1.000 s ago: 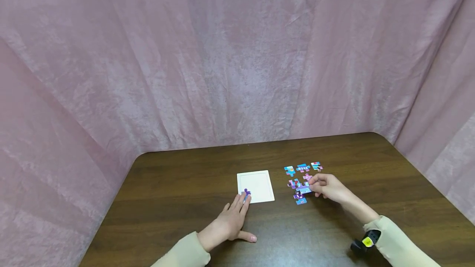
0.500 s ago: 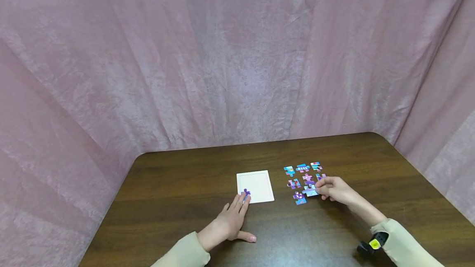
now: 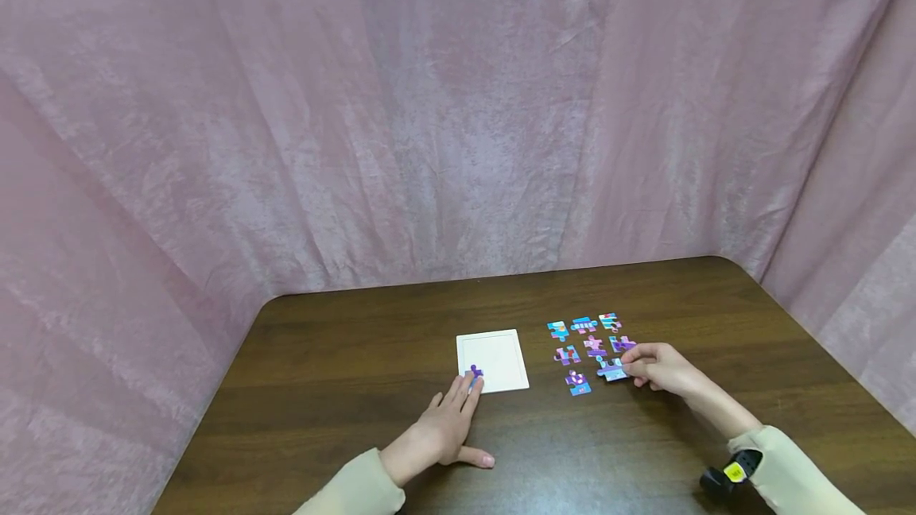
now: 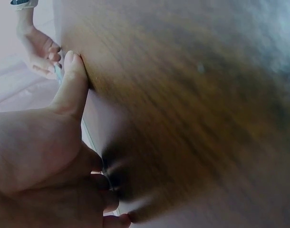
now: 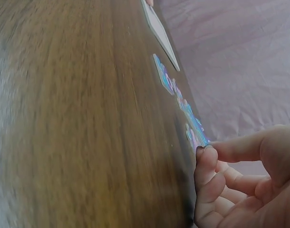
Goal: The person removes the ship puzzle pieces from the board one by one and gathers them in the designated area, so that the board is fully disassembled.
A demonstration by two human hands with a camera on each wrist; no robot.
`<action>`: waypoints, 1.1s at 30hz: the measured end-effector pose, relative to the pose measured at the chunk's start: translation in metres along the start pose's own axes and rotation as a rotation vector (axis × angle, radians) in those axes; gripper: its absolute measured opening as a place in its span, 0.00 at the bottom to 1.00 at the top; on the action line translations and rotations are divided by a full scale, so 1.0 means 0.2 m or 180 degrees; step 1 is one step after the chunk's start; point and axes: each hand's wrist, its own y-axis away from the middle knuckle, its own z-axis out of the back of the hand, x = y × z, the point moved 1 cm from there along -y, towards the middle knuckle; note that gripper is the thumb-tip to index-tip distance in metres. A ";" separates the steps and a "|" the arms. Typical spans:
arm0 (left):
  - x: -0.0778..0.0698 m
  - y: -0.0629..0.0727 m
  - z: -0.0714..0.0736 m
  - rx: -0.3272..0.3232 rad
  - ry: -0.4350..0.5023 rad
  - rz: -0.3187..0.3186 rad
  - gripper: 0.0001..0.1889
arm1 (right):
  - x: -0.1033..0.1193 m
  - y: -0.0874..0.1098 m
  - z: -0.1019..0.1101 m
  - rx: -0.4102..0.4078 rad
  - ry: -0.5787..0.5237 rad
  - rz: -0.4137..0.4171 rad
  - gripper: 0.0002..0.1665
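Observation:
My right hand pinches a light blue jigsaw piece between thumb and forefinger, low over the front right of the loose pieces. In the right wrist view the pinching fingertips show at the piece's edge. My left hand lies with fingers stretched out over the lower left corner of a square white puzzle tray. Its fingertips touch a purple and blue jigsaw piece in that corner and partly hide it. The left thumb is spread out to the side.
Several loose jigsaw pieces lie right of the tray, among them a purple and blue one, a pink one and a purple one. They rest on a brown wooden table. A pink curtain hangs behind its far edge.
My right hand has drawn the light blue piece to the right, away from the purple and blue piece. Loose pieces it covered before now show. The left hand stays where it was.

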 end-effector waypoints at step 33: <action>0.01 -0.01 -0.02 -0.0059 0.0010 -0.0002 0.60 | 0.02 -0.01 -0.02 -0.0289 0.0732 0.0109 0.07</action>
